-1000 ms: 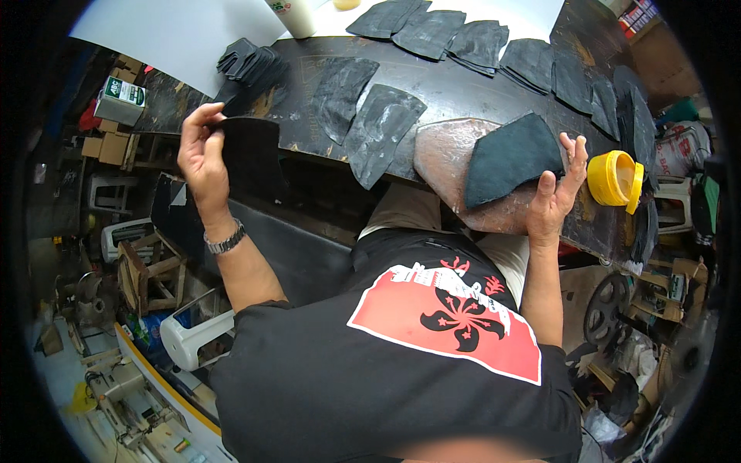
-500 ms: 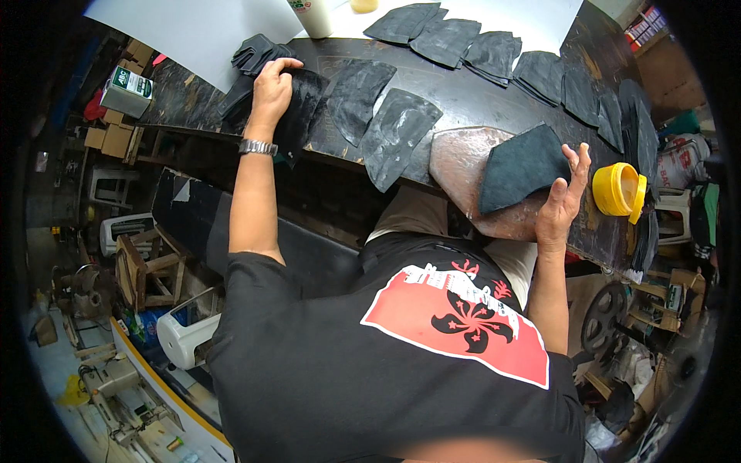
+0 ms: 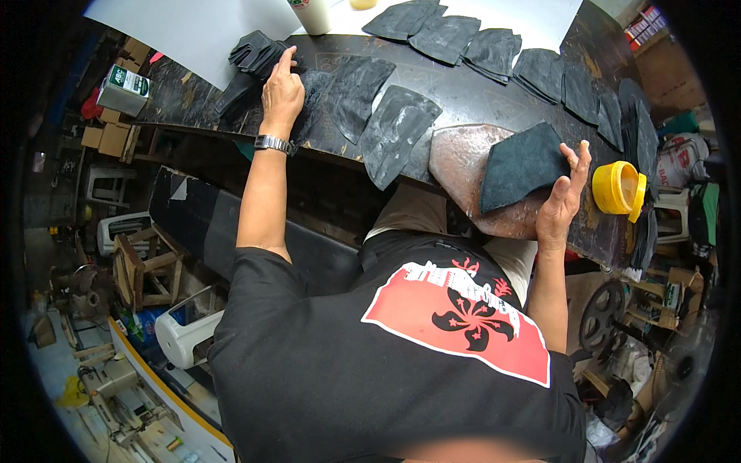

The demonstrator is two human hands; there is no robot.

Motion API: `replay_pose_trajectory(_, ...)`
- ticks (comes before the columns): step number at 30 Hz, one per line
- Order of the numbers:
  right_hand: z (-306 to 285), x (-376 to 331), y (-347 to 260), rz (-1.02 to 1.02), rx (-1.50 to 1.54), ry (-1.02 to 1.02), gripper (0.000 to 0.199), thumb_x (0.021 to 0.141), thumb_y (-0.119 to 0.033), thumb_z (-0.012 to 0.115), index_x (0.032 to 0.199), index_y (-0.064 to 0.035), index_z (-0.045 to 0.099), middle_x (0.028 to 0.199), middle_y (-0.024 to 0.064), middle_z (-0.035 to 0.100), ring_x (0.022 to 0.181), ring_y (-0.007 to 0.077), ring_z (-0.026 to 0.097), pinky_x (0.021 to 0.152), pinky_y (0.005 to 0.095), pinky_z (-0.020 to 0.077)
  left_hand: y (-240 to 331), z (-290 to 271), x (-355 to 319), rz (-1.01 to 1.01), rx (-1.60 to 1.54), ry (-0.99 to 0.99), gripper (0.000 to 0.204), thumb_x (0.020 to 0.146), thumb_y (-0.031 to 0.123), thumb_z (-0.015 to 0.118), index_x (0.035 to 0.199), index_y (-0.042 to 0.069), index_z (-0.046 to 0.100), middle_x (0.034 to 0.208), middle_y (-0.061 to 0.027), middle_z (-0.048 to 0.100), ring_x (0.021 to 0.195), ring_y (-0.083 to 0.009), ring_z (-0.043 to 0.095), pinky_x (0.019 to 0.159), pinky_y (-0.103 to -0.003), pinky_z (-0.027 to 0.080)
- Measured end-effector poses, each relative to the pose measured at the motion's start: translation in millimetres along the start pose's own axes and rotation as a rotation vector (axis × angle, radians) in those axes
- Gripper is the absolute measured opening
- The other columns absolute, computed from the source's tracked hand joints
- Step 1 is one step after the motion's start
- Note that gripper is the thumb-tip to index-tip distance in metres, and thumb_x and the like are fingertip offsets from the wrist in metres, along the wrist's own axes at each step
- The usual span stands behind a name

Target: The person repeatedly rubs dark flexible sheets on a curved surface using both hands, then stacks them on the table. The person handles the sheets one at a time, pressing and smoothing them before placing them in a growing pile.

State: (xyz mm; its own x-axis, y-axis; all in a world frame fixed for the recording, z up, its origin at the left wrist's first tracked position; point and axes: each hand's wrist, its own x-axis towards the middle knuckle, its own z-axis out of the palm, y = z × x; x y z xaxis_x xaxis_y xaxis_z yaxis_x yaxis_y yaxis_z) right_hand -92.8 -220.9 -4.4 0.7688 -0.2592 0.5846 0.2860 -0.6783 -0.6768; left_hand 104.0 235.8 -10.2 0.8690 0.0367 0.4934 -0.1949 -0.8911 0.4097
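My left hand (image 3: pixel 283 99), a metal watch on its wrist, lies at the left of the table over thin black pieces. Its fingers reach forward beside a stack of small folded-looking black pieces (image 3: pixel 257 55); the fingertips of the other fingers and the thumb are partly hidden. Just right of it, curved black leather-like pieces (image 3: pixel 360 94) overlap one another. On a brown, stone-like slab (image 3: pixel 457 158) over my lap lies one dark piece (image 3: pixel 519 170). My right hand (image 3: pixel 563 202) is open at the right edge of this piece, palm inward with fingers raised.
A yellow tub (image 3: pixel 615 189) stands open at the right. Fanned stacks of black pieces (image 3: pixel 444 38) run along the table's far side. A white bottle (image 3: pixel 312 15) and white sheets (image 3: pixel 193 35) lie at the back. A tin can (image 3: pixel 125 91) stands left; a dark bench (image 3: pixel 231 220) sits below.
My left hand has shifted slightly right and turned so its fingers point forward. The dark piece that hung past the table edge beneath it no longer shows there. My right hand has hardly moved.
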Motion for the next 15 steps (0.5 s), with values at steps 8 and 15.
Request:
replay_pose_trajectory(8, 2, -1, 6, -0.050, 0.132, 0.083, 0.076, 0.105, -0.059, 0.043, 0.156, -0.0033, 0.035, 0.149, 0.0175, 0.048, 0.136, 0.0295, 0.046, 0.118, 0.0436, 0.0302, 61, -16, -16, 0.263, 0.011, 0.366, 0.042, 0.090, 0.007, 0.061, 0.132, 0.011, 0.064, 0.138, -0.0141, 0.057, 0.132, -0.0339, 0.051, 0.111, -0.045, 0.040)
replay_pose_trajectory(15, 0, -1, 13, -0.020, 0.133, 0.148, 0.066, 0.106, -0.043, 0.052, 0.155, -0.0007, 0.035, 0.157, 0.0168, 0.041, 0.136, 0.0285, 0.047, 0.117, 0.0415, 0.0329, 209, 25, -67, 0.511, -0.619, -0.189, 0.030, 0.097, 0.013, 0.065, 0.126, 0.007, 0.066, 0.121, -0.0141, 0.070, 0.115, -0.0309, 0.066, 0.099, -0.042, 0.051)
